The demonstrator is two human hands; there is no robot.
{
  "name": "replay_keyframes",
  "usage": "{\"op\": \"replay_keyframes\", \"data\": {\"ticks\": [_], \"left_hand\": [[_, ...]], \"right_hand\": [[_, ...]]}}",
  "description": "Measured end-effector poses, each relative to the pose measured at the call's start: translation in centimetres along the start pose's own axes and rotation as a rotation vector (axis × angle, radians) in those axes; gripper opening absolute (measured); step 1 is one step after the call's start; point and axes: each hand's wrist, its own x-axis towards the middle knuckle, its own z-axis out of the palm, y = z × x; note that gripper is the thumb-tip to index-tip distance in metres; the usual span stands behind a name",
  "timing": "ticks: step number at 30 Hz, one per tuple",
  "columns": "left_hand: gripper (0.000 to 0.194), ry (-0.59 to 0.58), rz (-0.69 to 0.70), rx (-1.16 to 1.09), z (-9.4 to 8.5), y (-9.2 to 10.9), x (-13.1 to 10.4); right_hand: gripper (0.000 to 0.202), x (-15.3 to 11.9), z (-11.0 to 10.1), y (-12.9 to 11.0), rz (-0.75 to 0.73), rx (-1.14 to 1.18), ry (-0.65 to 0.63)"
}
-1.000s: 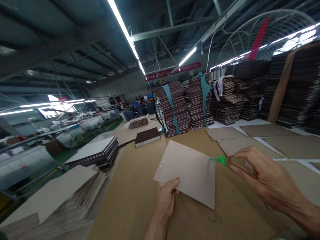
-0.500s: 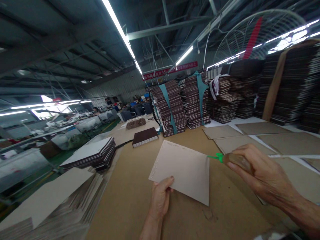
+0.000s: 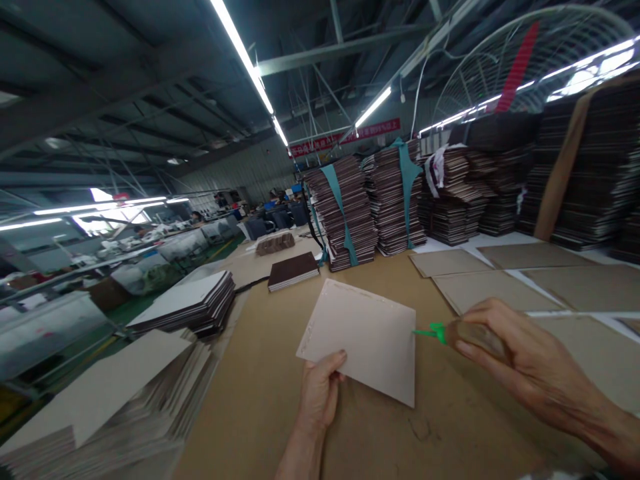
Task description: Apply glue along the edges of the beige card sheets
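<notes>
My left hand [image 3: 323, 387] grips a beige board [image 3: 363, 343] by its near left edge, thumb on top, holding it tilted above the table. Dabs of what looks like glue run along the board's left and far edges. In my right hand [image 3: 515, 353] is a brownish glue bottle [image 3: 477, 337], wrapped by the fingers and lying nearly level. Its green nozzle [image 3: 436, 332] points left, with the thin tip at the board's right edge, below the far right corner. Whether the tip touches the board I cannot tell.
Beige boards [image 3: 495, 293] lie spread on the right. Tall strapped stacks of dark panels [image 3: 345, 213] stand behind. On the left are a loose pile of boards [image 3: 110, 380] and a white-topped stack [image 3: 180, 300]. A dark brown panel stack [image 3: 293, 270] sits ahead on the brown tabletop [image 3: 250, 400].
The nozzle tip has moved from the board's far right corner down along its right edge. My left hand keeps its hold on the board. The whole view has shifted slightly.
</notes>
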Motion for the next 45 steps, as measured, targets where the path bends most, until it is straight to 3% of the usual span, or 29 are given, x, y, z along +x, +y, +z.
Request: {"op": "replay_keyframes", "data": {"ticks": [5,10,15,21,26,31,36,41,45], "left_hand": [[0.041,0.027,0.019,-0.02,0.1,0.2,0.1],[0.039,0.003,0.003,-0.033,0.0,0.1,0.2],[0.046,-0.016,0.032,-0.045,-0.2,-0.1,0.3],[0.059,0.038,0.019,-0.113,0.0,0.0,0.4],[0.061,0.019,0.038,-0.136,0.0,-0.1,0.6],[0.061,0.034,0.026,-0.145,-0.2,-0.2,0.7],[0.062,0.026,0.028,-0.132,-0.2,-0.1,0.7],[0.064,0.04,0.029,-0.12,-0.1,-0.1,0.7],[0.06,0.054,0.024,-0.14,0.1,-0.1,0.7]], "right_hand": [[0.026,-0.3,0.1,-0.5,-0.009,-0.009,0.059],[0.026,-0.3,0.1,-0.5,-0.031,-0.006,-0.009],[0.027,-0.2,0.2,-0.3,-0.048,-0.057,0.116],[0.033,-1.2,0.5,-1.1,0.06,-0.019,0.243],[0.03,-2.4,0.5,-2.1,-0.011,0.02,0.182],[0.023,-3.2,0.2,-2.9,-0.068,0.068,0.033],[0.022,-2.8,0.1,-2.7,-0.089,0.004,0.117],[0.02,-3.2,0.3,-2.7,-0.133,0.076,-0.015],[0.025,-3.4,0.6,-3.0,-0.112,0.057,0.039]]}}
